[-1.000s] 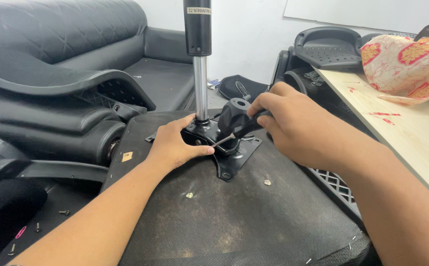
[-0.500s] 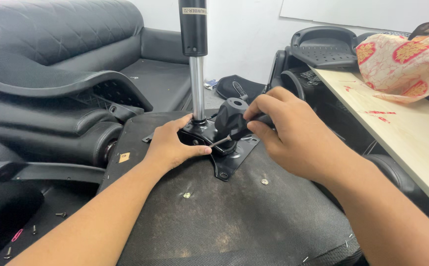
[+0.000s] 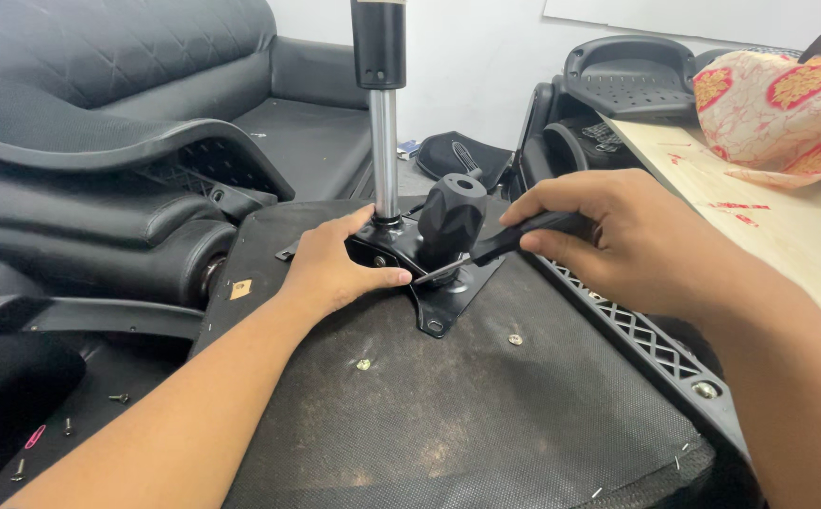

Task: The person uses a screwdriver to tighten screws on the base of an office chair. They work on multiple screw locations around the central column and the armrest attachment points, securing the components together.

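Fabric of the upturned seat base (image 3: 486, 415) lies bare nearest. Left hand (image 3: 335, 269) presses flat on the black mounting plate (image 3: 448, 297); right hand (image 3: 618, 240) pinches a screwdriver (image 3: 486, 253), tip on the plate beside the knob (image 3: 450, 215). Gas cylinder (image 3: 382, 113) rises behind.

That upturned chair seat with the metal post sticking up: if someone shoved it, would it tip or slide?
Probably neither easily: the chair seat lies flat and broad. The tall gas-lift post may make it top-heavy if lifted. Its fabric underside looks rough, so likely grippy.
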